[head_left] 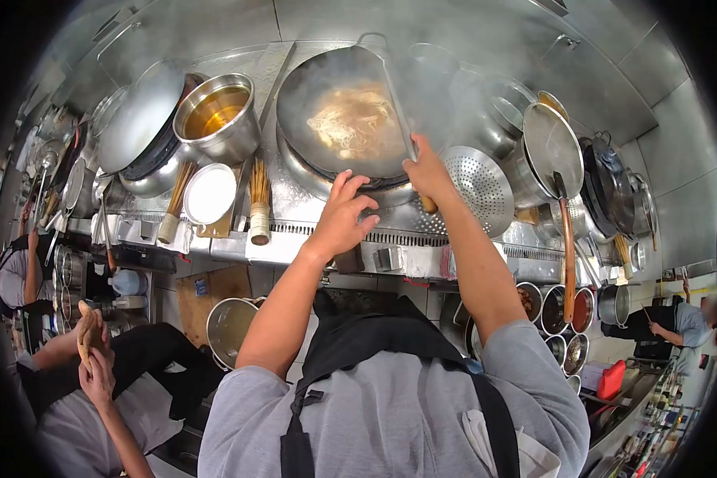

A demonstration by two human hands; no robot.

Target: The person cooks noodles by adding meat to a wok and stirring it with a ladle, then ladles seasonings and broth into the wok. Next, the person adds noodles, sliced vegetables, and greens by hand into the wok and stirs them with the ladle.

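Note:
A large dark wok point(299, 107) sits on the stove, with pale noodles point(354, 123) in brown, steaming liquid inside it. My right hand point(429, 171) is wrapped round the handle of a long metal ladle point(398, 99), whose shaft crosses the right side of the wok. The ladle's wooden handle end shows below the fist. Near the wok's front rim is my left hand point(346, 217), fingers apart and curved, holding nothing. Whether its fingertips touch the rim is unclear. A round perforated strainer point(478, 191) lies just right of my right hand.
On the left are a pot of amber liquid point(215, 115), a white bowl point(209, 194) and bamboo brushes point(260, 199). A mesh strainer point(551, 147) rests over a pot at right. Another person's hands point(95, 362) hold something brown at lower left; a further person point(677, 323) stands far right.

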